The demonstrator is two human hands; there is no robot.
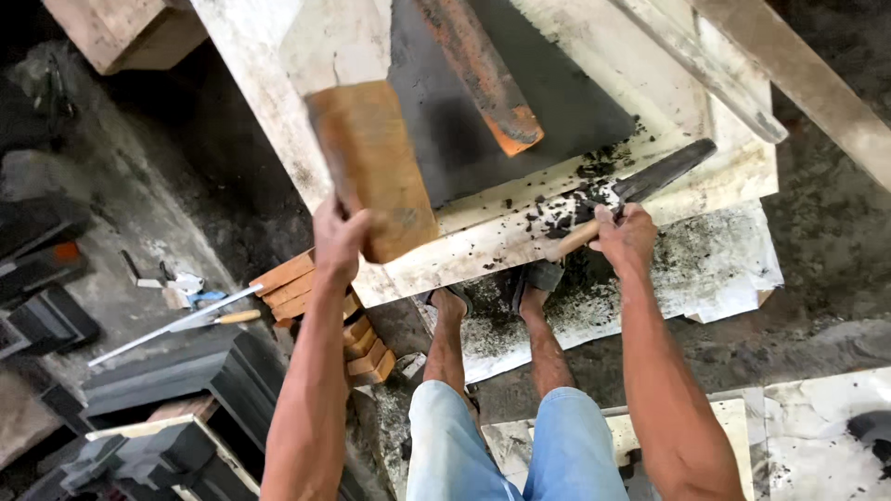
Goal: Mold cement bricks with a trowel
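My left hand point(339, 237) grips the near end of a brown wooden block point(371, 167) that rests tilted on the pale workbench point(483, 243). My right hand point(626, 237) is closed around the wooden handle of a flat dark-bladed tool point(664, 172), whose blade lies among black crumbs point(575, 199) near the bench's front edge. A dark grey slab point(520, 102) lies flat on the bench behind both hands, with a rust-coloured bar point(483, 70) on top of it. My legs and sandalled feet point(492, 297) stand below the bench.
Orange wooden blocks point(297, 288) are stacked under the bench's left corner. A long pale rod point(176, 325) and dark moulded pieces point(167, 380) lie on the floor at left. Pale sheets dusted with black powder point(715, 260) cover the floor at right. A wooden beam point(798, 74) crosses the upper right.
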